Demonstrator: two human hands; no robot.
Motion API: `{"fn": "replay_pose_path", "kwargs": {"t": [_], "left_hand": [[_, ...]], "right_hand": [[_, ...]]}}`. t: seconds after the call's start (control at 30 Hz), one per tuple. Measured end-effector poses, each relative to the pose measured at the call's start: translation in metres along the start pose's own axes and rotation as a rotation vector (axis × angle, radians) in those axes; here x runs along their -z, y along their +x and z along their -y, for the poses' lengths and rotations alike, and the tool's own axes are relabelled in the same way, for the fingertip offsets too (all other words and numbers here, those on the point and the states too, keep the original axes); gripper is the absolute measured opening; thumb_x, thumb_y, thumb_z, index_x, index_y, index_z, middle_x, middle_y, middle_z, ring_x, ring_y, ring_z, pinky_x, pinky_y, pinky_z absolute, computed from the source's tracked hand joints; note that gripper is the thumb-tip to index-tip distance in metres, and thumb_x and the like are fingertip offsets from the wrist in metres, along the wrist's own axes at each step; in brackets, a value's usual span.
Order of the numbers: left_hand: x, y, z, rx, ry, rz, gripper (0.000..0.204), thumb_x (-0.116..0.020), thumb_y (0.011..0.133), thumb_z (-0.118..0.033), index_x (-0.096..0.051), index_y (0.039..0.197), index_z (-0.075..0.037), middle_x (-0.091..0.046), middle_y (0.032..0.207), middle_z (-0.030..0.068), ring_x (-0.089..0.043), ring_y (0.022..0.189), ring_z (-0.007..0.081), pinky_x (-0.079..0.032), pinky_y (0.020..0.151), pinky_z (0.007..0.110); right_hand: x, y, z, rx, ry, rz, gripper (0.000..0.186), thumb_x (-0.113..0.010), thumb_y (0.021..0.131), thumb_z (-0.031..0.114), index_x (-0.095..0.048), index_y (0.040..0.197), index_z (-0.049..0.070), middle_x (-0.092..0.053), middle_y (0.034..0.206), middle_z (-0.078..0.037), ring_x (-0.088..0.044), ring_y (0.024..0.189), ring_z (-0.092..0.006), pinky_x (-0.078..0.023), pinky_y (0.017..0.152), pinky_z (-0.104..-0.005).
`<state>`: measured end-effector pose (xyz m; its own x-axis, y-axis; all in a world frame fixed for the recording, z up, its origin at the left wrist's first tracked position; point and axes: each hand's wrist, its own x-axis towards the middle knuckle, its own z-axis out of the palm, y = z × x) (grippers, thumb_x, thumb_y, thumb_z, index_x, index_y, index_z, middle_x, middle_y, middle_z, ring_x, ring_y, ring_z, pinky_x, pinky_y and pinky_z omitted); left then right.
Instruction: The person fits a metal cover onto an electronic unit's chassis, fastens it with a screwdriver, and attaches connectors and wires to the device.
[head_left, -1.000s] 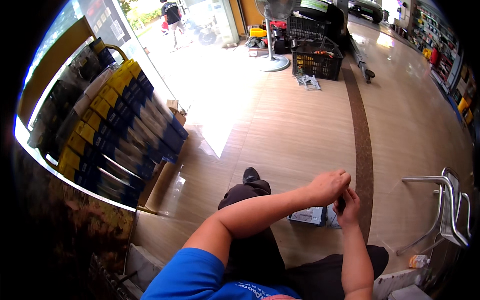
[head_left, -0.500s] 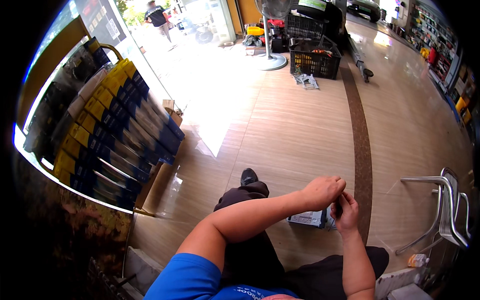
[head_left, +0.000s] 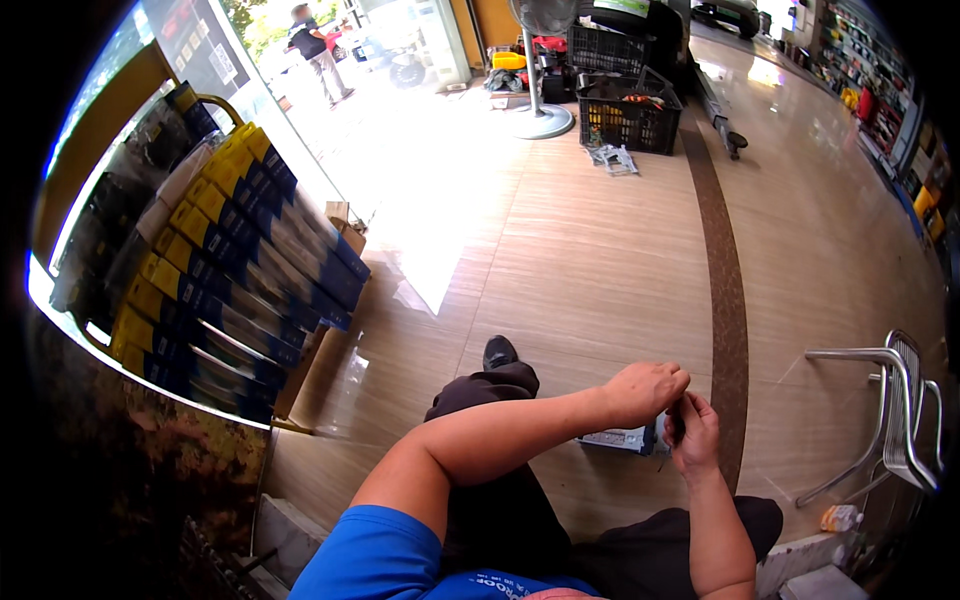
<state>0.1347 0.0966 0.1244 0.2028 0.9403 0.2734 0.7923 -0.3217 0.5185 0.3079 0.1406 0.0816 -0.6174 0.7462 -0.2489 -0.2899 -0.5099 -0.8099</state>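
Observation:
My left hand (head_left: pixel 645 392) is closed, its fingertips pressed together at the right of my lap. Just below and touching or nearly touching it, my right hand (head_left: pixel 692 436) is also closed, thumb and fingers pinched. Whatever lies between the fingertips is too small to make out. Under my left wrist, a grey metal box-shaped unit (head_left: pixel 618 440) with a dark blue edge sits low on the floor, partly hidden by my forearm and right hand.
A rack of blue-and-yellow packaged blades (head_left: pixel 215 260) stands at left. Ahead are a fan stand (head_left: pixel 537 115), a black crate (head_left: pixel 630 120) and metal brackets (head_left: pixel 612 159). A metal chair (head_left: pixel 890 410) and an orange-labelled bottle (head_left: pixel 840 518) are at right. A person (head_left: pixel 315 55) stands outside.
Both hands stay close together, with only a slight shift of the fingers. The view has tilted a little, and the person outside has turned and moved slightly.

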Motion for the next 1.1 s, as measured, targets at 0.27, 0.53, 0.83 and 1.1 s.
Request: {"fn": "replay_pose_path", "kwargs": {"t": [0.27, 0.53, 0.83, 1.1], "left_hand": [[-0.0012, -0.0002, -0.0001, -0.056, 0.091, 0.023, 0.01, -0.058, 0.083, -0.011, -0.053, 0.086, -0.003, -0.062, 0.089, 0.0147, -0.065, 0.087, 0.0334, -0.053, 0.076, 0.042], [-0.0008, -0.0015, -0.0005, -0.029, 0.092, 0.039, 0.011, -0.058, 0.085, -0.013, -0.055, 0.089, -0.003, -0.064, 0.09, 0.0152, -0.066, 0.089, 0.0337, -0.053, 0.078, 0.042], [-0.0028, -0.0023, 0.0014, -0.08, 0.1, 0.072, 0.015, -0.061, 0.083, -0.014, -0.062, 0.095, -0.004, -0.065, 0.092, 0.0143, -0.067, 0.09, 0.0329, -0.053, 0.079, 0.041], [-0.0053, -0.0021, 0.0034, -0.09, 0.142, 0.087, 0.016, -0.06, 0.083, -0.014, -0.062, 0.096, -0.005, -0.065, 0.091, 0.0132, -0.066, 0.089, 0.032, -0.053, 0.079, 0.041]], "right_hand": [[0.004, 0.0009, -0.0025, -0.015, -0.025, -0.023, 0.016, -0.059, 0.1, 0.02, -0.062, 0.092, 0.007, -0.059, 0.068, -0.001, -0.051, 0.05, -0.0073, -0.039, 0.041, -0.0225], [0.0036, 0.001, -0.0037, -0.032, -0.053, -0.021, 0.015, -0.06, 0.099, 0.021, -0.063, 0.092, 0.007, -0.06, 0.07, 0.0, -0.052, 0.051, -0.0069, -0.039, 0.041, -0.0225], [0.006, -0.0002, -0.0049, -0.031, -0.078, -0.003, 0.009, -0.062, 0.097, 0.016, -0.063, 0.094, 0.008, -0.059, 0.071, 0.001, -0.052, 0.053, -0.0067, -0.04, 0.043, -0.0221], [0.0046, -0.0004, -0.0023, -0.038, -0.125, 0.008, 0.008, -0.062, 0.096, 0.014, -0.063, 0.095, 0.007, -0.058, 0.071, 0.002, -0.052, 0.054, -0.0059, -0.04, 0.044, -0.0216]]}}
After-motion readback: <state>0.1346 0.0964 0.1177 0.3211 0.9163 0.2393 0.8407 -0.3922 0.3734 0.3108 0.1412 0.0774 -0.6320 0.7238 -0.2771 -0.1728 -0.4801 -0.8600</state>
